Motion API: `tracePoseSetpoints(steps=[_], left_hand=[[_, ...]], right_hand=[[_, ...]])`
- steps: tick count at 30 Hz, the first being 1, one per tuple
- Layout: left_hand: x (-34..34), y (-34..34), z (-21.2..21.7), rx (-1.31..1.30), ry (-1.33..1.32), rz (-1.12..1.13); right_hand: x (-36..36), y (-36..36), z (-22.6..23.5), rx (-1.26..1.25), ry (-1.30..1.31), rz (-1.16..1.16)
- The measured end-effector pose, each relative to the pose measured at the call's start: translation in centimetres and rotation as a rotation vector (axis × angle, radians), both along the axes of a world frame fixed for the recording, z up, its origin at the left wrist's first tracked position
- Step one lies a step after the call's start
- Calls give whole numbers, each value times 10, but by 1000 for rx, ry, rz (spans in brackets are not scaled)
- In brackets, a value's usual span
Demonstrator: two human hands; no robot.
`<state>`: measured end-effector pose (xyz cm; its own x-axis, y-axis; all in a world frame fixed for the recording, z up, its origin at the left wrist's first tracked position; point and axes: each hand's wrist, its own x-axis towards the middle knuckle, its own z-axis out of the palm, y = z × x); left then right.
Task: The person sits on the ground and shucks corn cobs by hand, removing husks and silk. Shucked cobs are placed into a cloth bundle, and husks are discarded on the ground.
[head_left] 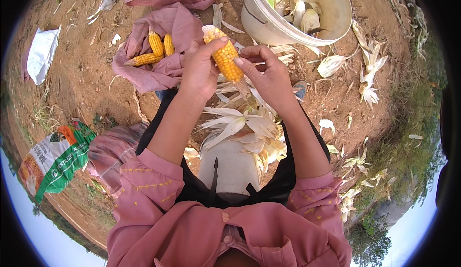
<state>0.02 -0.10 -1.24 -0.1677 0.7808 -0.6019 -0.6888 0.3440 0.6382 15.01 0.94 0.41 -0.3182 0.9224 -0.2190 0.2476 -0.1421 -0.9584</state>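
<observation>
Daylight is bright and soft, edges bow strongly, and a patch in the bucket (257, 24) looks blurred.

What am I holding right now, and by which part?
A yellow corn cob: the left hand grips its upper half, thumb across the front. The right hand has its thumb at the cob's right side; whether it grips is unclear.

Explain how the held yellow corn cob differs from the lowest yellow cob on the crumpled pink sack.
The held yellow corn cob is tilted in the left hand; the lowest yellow cob lies on the crumpled pink sack. The held cob looks thicker and paler, the lowest cob slimmer and darker. Both have yellow kernels.
</observation>
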Motion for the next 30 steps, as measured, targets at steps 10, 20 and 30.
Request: tracePoseSetpoints(steps=[10,20,30], left_hand=[[10,-3,11,-72,185,-94],[6,-3,10,-118,36,-145],[7,-2,16,-80,72,-148]], right_hand=[[-10,-7,-3,201,-138,6],[-6,-3,-11,-115,88,-113],[9,9,-14,-8,-114,-295]])
